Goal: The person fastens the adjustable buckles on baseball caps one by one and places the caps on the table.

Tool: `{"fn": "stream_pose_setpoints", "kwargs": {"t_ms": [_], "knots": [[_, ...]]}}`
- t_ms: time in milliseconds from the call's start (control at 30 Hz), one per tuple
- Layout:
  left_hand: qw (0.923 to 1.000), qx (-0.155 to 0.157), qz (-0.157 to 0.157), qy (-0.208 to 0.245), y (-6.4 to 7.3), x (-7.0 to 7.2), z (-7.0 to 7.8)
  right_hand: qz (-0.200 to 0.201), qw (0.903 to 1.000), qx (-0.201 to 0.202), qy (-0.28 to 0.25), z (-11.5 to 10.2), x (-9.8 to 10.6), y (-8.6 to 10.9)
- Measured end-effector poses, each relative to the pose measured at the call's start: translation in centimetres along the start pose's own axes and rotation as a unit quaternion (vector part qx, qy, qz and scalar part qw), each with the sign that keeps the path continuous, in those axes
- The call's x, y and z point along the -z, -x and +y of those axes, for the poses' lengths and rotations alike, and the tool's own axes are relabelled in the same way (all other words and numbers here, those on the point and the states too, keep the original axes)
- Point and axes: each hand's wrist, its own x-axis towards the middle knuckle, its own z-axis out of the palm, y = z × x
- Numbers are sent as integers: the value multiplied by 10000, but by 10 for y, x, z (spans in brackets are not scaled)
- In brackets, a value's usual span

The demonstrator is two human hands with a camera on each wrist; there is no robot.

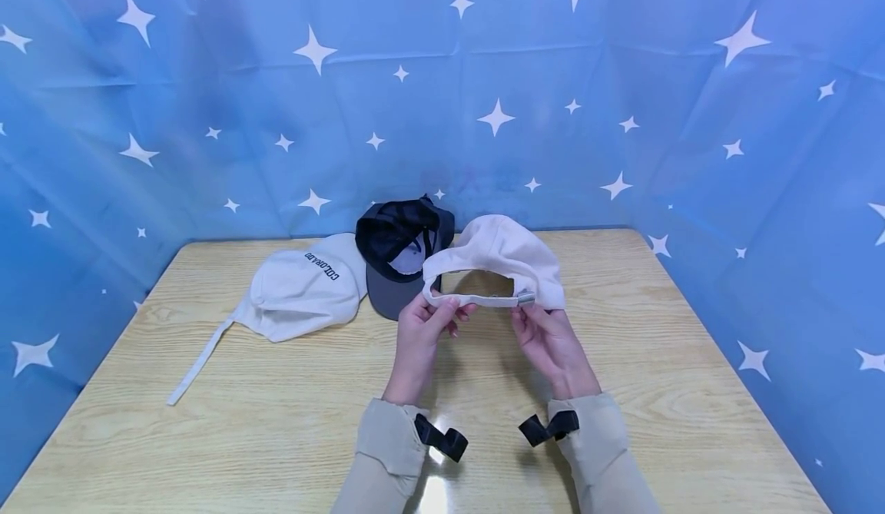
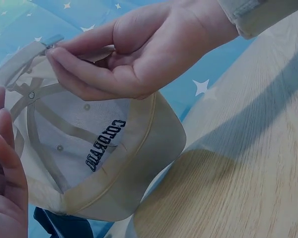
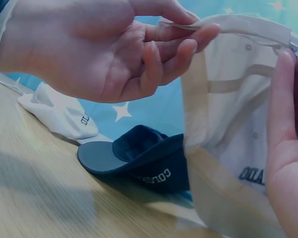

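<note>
A white baseball cap [image 1: 508, 249] is held up above the table with its rear opening turned toward me. Between thumb and fingers, my left hand [image 1: 427, 326] pinches the left end of the back strap [image 1: 477, 300]. My right hand [image 1: 553, 345] grips the strap beside a metal buckle [image 1: 526, 297]. In the left wrist view, dark COLORADO lettering [image 2: 107, 144] shows through the inside of the cap, above its brim [image 2: 159, 153]. Just behind my left hand lies a dark cap [image 1: 397, 249], its hollow facing up.
Left of the dark cap, a second white cap [image 1: 300, 291] lies on the wooden table [image 1: 276, 437], its loose strap [image 1: 200, 364] stretched toward the front left. Blue star-patterned cloth [image 1: 415, 114] stands around the back and sides. A black band [image 1: 442, 437] hangs at each sleeve cuff.
</note>
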Motion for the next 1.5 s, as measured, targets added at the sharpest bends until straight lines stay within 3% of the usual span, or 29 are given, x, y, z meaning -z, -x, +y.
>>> {"fn": "stream_pose_setpoints", "kwargs": {"t_ms": [233,467,667,1000,1500], "knots": [[10000,44,-21,37,0,-4,-2,251,9992,266,188,6,-1,-3],[9989,131,-439,116,6,-17,5,472,9977,300,385,13,-4,-4],[9969,177,-770,2,11,-29,13,305,9984,272,380,16,-5,-5],[9997,137,-144,-170,10,-34,10,-40,9989,60,466,19,-3,-5],[9996,159,-239,-83,9,-32,8,194,9958,-90,886,23,-5,-4]]}}
